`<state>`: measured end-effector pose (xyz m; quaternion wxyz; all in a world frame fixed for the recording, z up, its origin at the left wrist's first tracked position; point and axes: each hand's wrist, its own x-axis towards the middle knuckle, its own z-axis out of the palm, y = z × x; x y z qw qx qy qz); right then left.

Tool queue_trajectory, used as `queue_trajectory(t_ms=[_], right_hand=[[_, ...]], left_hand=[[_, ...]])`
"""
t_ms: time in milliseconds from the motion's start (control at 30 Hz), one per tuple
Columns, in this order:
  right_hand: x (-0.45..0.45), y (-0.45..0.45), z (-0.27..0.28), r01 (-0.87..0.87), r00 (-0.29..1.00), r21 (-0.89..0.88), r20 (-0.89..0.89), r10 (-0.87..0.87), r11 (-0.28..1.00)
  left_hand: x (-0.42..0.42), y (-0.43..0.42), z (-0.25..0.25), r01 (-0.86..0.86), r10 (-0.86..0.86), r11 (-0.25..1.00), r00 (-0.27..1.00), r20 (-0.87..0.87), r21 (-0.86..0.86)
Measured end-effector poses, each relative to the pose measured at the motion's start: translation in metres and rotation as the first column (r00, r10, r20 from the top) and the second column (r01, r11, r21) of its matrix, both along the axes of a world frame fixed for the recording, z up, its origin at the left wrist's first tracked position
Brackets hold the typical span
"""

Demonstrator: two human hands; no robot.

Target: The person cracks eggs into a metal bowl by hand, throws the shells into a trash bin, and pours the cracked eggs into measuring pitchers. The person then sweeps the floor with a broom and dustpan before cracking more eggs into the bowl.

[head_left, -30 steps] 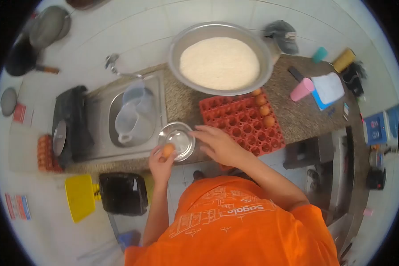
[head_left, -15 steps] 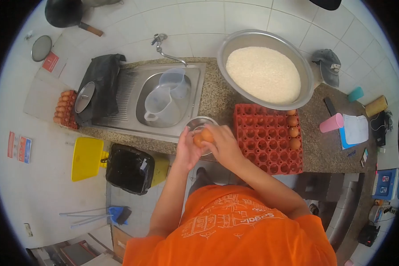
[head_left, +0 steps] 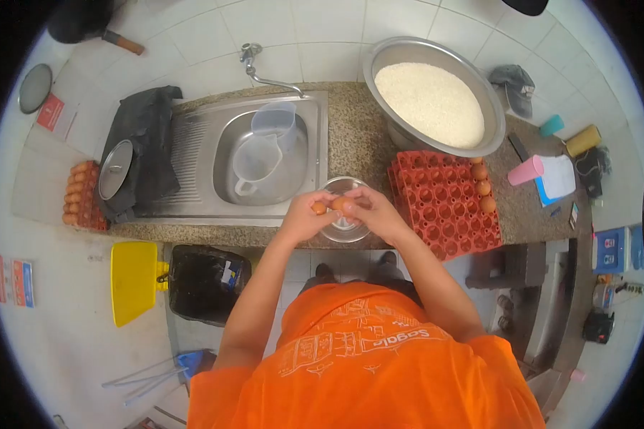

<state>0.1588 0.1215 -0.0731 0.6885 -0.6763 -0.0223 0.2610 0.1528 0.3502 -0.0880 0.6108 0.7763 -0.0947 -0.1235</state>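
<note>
And here we are at the small round shiny metal bowl [head_left: 345, 234], with both bare hands working right over it! The left hand [head_left: 303, 217] has its grip closed around a smooth orange-brown egg [head_left: 318, 208], fingers curled about the shell above the bowl's left side. Alongside, the right hand [head_left: 376, 214] has its own grip on a second brown egg [head_left: 342, 205], pinched in the fingertips over the middle of the bowl. The two eggs look very close, perhaps touching, but the fingers cover too much to be sure.

Out to the bowl's right, the red moulded egg tray [head_left: 444, 207] sits at a slant, with a line of brown eggs [head_left: 483, 187] down its far-right side and plenty of bare cups. Beyond the bowl and to its right stands the big round grey metal basin [head_left: 401, 129], holding a white grainy mass [head_left: 433, 104]. Over to the bowl's left, two translucent plastic jugs [head_left: 257, 159] rest in the stainless steel sink [head_left: 225, 182], set into the speckled brown stone worktop [head_left: 350, 132]. Below and left of the bowl, there's the black-lined bin [head_left: 204, 282]!
</note>
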Motion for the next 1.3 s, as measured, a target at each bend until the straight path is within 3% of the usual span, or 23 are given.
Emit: queue_trajectory(t_ms=[67, 200, 267, 367, 433, 567, 600, 667, 767, 833, 867, 900, 933, 967, 1000, 1033, 1067, 1133, 1167, 1200, 1233, 1267, 1300], right_hand=[[-0.003, 0.0, -0.001, -0.074, 0.993, -0.029, 0.095, 0.076, 0.997], [-0.001, 0.002, -0.018, -0.04, 0.953, -0.219, 0.285, 0.103, 0.975], [-0.004, 0.008, -0.008, 0.107, 0.89, -0.36, 0.451, 0.072, 0.927], [-0.005, 0.013, -0.009, 0.167, 0.896, -0.399, 0.443, 0.03, 0.902], [-0.004, 0.015, -0.02, 0.197, 0.879, -0.4, 0.477, 0.019, 0.895], [-0.006, 0.014, -0.028, 0.19, 0.884, -0.378, 0.468, 0.01, 0.906], [-0.006, 0.012, -0.028, 0.191, 0.886, -0.38, 0.465, 0.009, 0.905], [-0.005, 0.007, -0.027, 0.239, 0.612, -0.432, 0.763, 0.21, 0.87], [-0.008, 0.005, -0.02, 0.321, 0.572, -0.522, 0.772, 0.277, 0.791], [-0.011, 0.006, -0.009, 0.358, 0.604, -0.455, 0.779, 0.169, 0.816], [-0.013, 0.005, -0.003, 0.4, 0.629, -0.387, 0.776, 0.058, 0.831], [-0.016, 0.007, 0.004, 0.408, 0.628, -0.388, 0.776, 0.054, 0.827], [-0.018, 0.011, 0.01, 0.342, 0.751, -0.296, 0.657, -0.07, 0.892], [-0.021, 0.014, 0.014, 0.299, 0.849, -0.183, 0.499, -0.173, 0.937], [-0.023, 0.019, 0.009, 0.319, 0.845, -0.189, 0.5, -0.189, 0.929], [-0.023, 0.023, 0.003, 0.311, 0.758, -0.263, 0.648, -0.071, 0.913], [-0.022, 0.02, -0.001, 0.314, 0.644, -0.342, 0.762, 0.066, 0.886], [-0.022, 0.004, 0.014, 0.281, 0.608, -0.312, 0.79, 0.083, 0.908], [-0.023, 0.0, 0.028, 0.217, 0.572, -0.272, 0.814, 0.103, 0.937], [-0.027, -0.023, 0.064, 0.122, 0.816, -0.256, 0.575, 0.05, 0.959], [-0.024, -0.045, 0.065, 0.227, 0.89, -0.261, 0.447, -0.091, 0.938], [-0.021, -0.073, 0.073, 0.484, 0.748, -0.429, 0.655, -0.107, 0.763], [-0.017, -0.1, 0.079, 0.641, 0.724, -0.454, 0.624, -0.293, 0.619]], left_hand=[[0.005, 0.002, 0.014, 0.024, -0.016, 0.995, 0.996, -0.082, 0.092], [0.016, -0.003, -0.002, 0.027, -0.028, 0.972, 1.0, 0.0, 0.234], [0.014, -0.007, -0.021, 0.004, -0.004, 0.966, 1.0, 0.0, 0.257], [0.015, -0.015, -0.031, -0.08, 0.06, 0.95, 0.995, 0.074, 0.302], [0.014, -0.016, -0.034, -0.111, 0.112, 0.945, 0.994, 0.015, 0.307], [0.011, -0.009, -0.037, -0.128, 0.121, 0.958, 0.992, 0.045, 0.255], [0.01, -0.007, -0.033, -0.109, 0.072, 0.941, 0.99, 0.124, 0.321], [0.009, -0.005, -0.027, -0.092, 0.017, 0.918, 0.981, 0.194, 0.385], [0.006, -0.002, -0.014, -0.097, -0.049, 0.836, 0.967, 0.25, 0.54], [0.007, -0.001, -0.022, -0.114, 0.04, 0.948, 0.969, 0.244, 0.298], [0.006, -0.002, -0.026, -0.11, 0.036, 0.949, 0.969, 0.244, 0.297], [0.003, -0.007, -0.01, -0.164, 0.168, 0.985, 0.978, -0.123, 0.045], [0.0, -0.013, -0.001, -0.291, 0.174, 0.941, 0.852, -0.494, -0.171], [-0.003, -0.016, -0.005, -0.274, 0.156, 0.946, 0.855, -0.494, -0.175], [-0.006, -0.015, -0.014, -0.344, 0.047, 0.852, 0.801, -0.597, -0.395], [-0.009, -0.014, -0.022, -0.426, -0.092, 0.701, 0.742, -0.664, -0.572], [-0.014, -0.01, -0.028, -0.406, -0.117, 0.705, 0.742, -0.66, -0.582], [-0.033, 0.011, -0.039, -0.537, -0.268, 0.432, 0.691, -0.671, -0.725], [-0.048, 0.025, -0.038, -0.562, -0.244, 0.328, 0.726, -0.643, -0.759], [-0.069, 0.045, -0.035, -0.582, -0.205, 0.218, 0.757, -0.62, -0.783], [-0.092, 0.069, -0.033, -0.579, -0.168, 0.108, 0.79, -0.589, -0.808], [-0.117, 0.095, -0.033, -0.563, -0.12, -0.005, 0.82, -0.559, -0.826], [-0.145, 0.126, -0.037, -0.532, 0.009, -0.025, 0.846, -0.533, -0.846]])
